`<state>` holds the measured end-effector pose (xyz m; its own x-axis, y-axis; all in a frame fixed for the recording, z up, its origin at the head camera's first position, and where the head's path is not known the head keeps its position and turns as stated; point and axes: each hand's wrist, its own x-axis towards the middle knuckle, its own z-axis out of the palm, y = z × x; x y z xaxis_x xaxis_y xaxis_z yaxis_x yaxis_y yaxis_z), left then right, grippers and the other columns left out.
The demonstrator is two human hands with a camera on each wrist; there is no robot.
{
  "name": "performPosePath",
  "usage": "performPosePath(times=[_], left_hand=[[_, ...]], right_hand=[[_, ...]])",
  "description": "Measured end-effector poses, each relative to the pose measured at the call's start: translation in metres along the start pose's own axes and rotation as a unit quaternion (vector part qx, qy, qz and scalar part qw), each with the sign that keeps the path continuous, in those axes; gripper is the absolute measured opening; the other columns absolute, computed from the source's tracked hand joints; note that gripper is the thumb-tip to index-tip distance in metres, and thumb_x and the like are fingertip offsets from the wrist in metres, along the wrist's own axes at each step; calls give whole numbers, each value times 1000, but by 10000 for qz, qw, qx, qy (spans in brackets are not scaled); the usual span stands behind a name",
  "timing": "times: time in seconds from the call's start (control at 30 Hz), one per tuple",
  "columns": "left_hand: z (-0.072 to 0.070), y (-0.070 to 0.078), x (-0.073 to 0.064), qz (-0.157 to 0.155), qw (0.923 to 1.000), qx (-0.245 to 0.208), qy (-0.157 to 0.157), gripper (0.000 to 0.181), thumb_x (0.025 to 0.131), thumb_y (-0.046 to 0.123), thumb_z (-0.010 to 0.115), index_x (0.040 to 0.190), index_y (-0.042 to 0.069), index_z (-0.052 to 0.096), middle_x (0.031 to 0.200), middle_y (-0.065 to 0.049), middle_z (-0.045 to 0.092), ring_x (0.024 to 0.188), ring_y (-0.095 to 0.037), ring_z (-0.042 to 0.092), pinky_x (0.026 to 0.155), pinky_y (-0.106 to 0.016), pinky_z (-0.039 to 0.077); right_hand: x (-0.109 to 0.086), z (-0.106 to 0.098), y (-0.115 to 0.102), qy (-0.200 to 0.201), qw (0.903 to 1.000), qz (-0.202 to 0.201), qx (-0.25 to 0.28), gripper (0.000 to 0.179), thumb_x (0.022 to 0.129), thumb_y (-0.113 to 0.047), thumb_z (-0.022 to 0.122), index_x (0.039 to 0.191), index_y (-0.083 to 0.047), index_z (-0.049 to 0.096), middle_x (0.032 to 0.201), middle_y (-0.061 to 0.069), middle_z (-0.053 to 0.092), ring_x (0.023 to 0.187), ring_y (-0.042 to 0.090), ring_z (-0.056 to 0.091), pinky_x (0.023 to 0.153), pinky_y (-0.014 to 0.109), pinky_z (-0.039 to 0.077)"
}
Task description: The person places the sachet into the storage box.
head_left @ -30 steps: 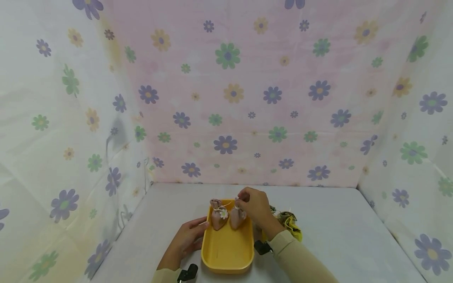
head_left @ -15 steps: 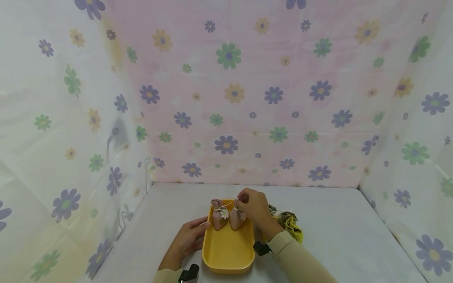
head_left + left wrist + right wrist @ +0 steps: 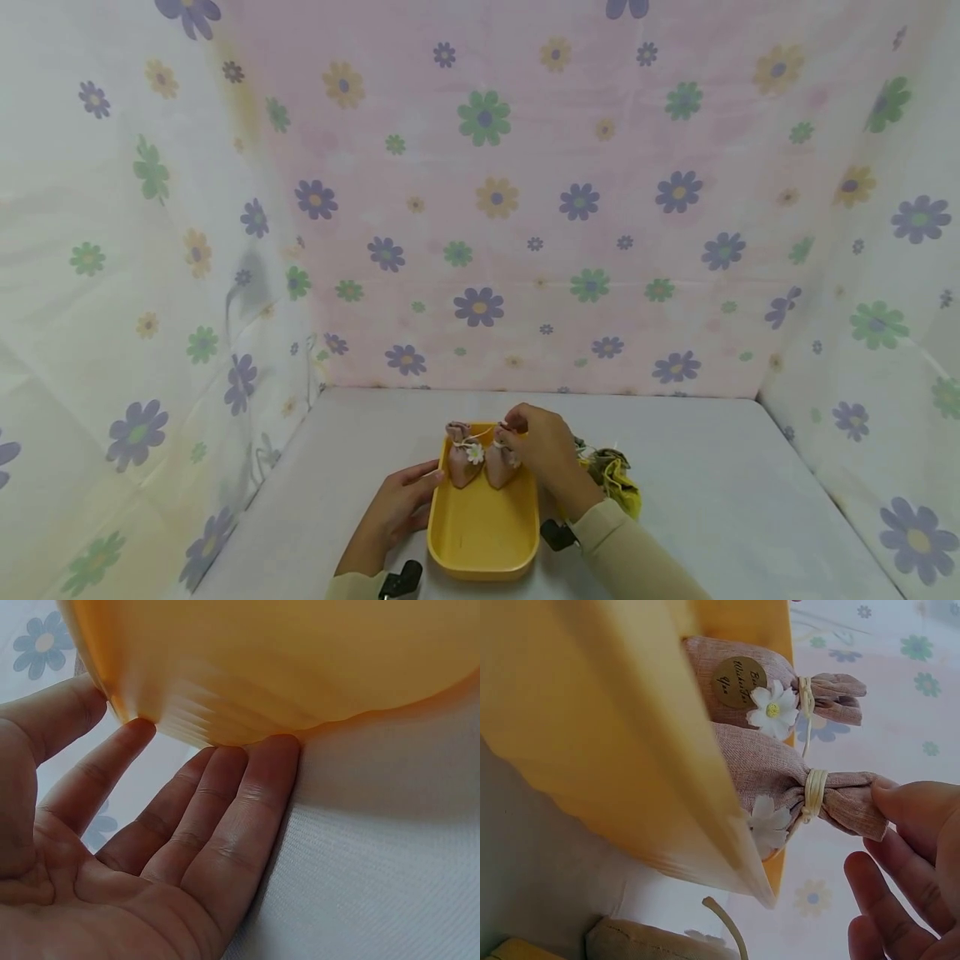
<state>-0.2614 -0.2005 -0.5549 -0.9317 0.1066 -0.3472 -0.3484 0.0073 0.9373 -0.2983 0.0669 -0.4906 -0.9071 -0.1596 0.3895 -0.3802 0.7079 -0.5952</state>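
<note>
1 pink pouch (image 3: pixel 761 761) is inside the yellow tray (image 3: pixel 483 533), at its far end; the right hand (image 3: pixel 546 446) pinches its gathered neck. A 2nd pouch (image 3: pixel 463 471) is just beside. The left hand (image 3: pixel 401 502), fingers extended, touches the tray's outer wall. Yellow cloth (image 3: pixel 618 482) lies to the right.

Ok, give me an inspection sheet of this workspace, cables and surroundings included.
Surface: white table, partly hidden.
Job's things: yellow tray; left pouch and right pouch side by side at its far end.
Clutter: yellow and brown cloth items right of tray.
Hands: left hand touches tray's left side; right hand pinches right pouch's gathered top.
Cables: faint curved line at left, unclear whether a cable.
Surroundings: flower-print sheets on three sides.
</note>
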Motion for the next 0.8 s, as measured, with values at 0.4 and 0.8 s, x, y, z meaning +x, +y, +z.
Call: performPosePath(times=[0.4,0.8], left_hand=[[0,-1,2,-42,10000,-6,47,70,95,41,75,152,8,52,146,-19,61,117,-25,70,86,-46,64],[1,2,2,-106,9997,63,187,69,94,41,76,151,9,54,144,-19,62,114,-24,71,85,-44,64]], right_hand=[[-10,-14,-5,314,9989,-221,-256,20,90,-30,83,105,-19,75,99,-4,77,91,17,72,79,39,62],[-20,-25,-6,859,9936,-617,-386,16,88,-28,84,100,-21,76,95,-6,76,87,13,71,73,34,61]])
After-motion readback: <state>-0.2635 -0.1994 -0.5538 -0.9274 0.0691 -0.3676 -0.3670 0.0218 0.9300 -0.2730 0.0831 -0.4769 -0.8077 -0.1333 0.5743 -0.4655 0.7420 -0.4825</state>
